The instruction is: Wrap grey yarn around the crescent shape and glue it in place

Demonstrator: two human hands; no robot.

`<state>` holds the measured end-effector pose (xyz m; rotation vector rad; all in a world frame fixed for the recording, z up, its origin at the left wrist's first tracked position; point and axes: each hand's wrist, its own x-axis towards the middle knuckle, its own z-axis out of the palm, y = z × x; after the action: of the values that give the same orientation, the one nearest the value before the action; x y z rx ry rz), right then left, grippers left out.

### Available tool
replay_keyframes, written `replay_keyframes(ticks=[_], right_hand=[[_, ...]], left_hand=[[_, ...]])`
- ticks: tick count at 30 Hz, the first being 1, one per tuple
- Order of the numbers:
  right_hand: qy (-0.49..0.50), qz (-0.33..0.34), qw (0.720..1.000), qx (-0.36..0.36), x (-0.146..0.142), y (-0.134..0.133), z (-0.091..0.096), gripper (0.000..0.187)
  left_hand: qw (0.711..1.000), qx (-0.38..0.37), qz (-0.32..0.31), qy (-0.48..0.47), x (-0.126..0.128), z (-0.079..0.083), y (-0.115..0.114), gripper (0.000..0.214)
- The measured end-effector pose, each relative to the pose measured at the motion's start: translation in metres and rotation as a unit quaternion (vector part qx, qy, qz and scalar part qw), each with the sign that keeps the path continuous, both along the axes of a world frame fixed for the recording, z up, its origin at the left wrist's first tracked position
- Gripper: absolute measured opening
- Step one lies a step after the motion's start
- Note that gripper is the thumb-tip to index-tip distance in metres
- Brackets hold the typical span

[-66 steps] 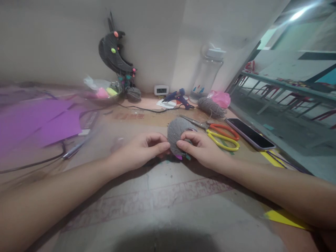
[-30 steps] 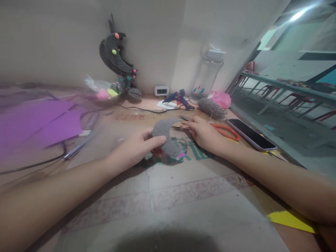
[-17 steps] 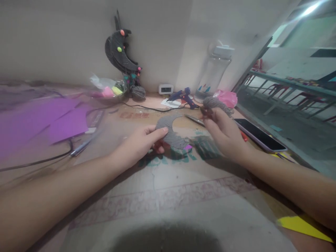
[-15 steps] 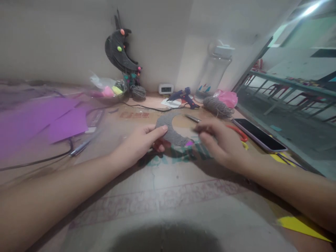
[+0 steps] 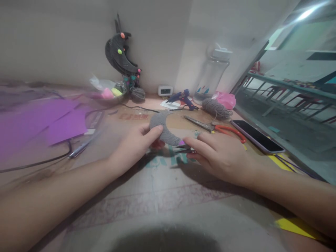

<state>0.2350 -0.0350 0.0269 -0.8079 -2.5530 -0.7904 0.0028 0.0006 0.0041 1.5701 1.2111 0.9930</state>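
A crescent wrapped in grey yarn (image 5: pixel 159 121) is pinched in my left hand (image 5: pixel 143 141), the thumb on its front face and the fingers behind. A purple bit (image 5: pixel 182 142) shows at its lower right end, where the yarn stops. My right hand (image 5: pixel 219 154) is closed beside that end. From its fingers a small dark tool with two pointed tips (image 5: pixel 183 151) points left, just under the purple end. Its handle is hidden in the hand, and I cannot tell whether the tips touch the crescent. Orange-handled scissors (image 5: pixel 204 124) lie behind my right hand.
Behind stand a blue glue gun (image 5: pixel 183 98), a small clock (image 5: pixel 165 90), a clear bottle (image 5: pixel 212 75) and a grey yarn skein (image 5: pixel 216 107). A phone (image 5: pixel 258 136) lies right. Purple sheets (image 5: pixel 67 120) and a pen (image 5: pixel 81 147) lie left. A dark crescent ornament (image 5: pixel 118 52) is against the wall.
My right hand has come left and down to the crescent's purple end, and the dark pointed tips now show plainly. The scissors behind are more exposed. The crescent has shifted slightly left.
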Motion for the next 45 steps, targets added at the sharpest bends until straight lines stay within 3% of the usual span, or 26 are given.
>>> replay_keyframes(ticks=[9,22,45], right_hand=[[-0.005,0.019,1.000,-0.017,-0.001,-0.004,-0.006,0.026],[-0.024,0.022,0.999,-0.028,-0.003,-0.004,-0.010,0.024],[-0.091,0.011,0.996,0.014,-0.003,-0.010,-0.007,0.026]], left_hand=[[0.994,0.058,-0.021,0.087,0.002,0.002,-0.012,0.034],[0.995,0.067,-0.032,0.067,0.006,0.006,-0.016,0.031],[0.992,0.075,-0.033,0.100,0.005,0.004,-0.018,0.034]])
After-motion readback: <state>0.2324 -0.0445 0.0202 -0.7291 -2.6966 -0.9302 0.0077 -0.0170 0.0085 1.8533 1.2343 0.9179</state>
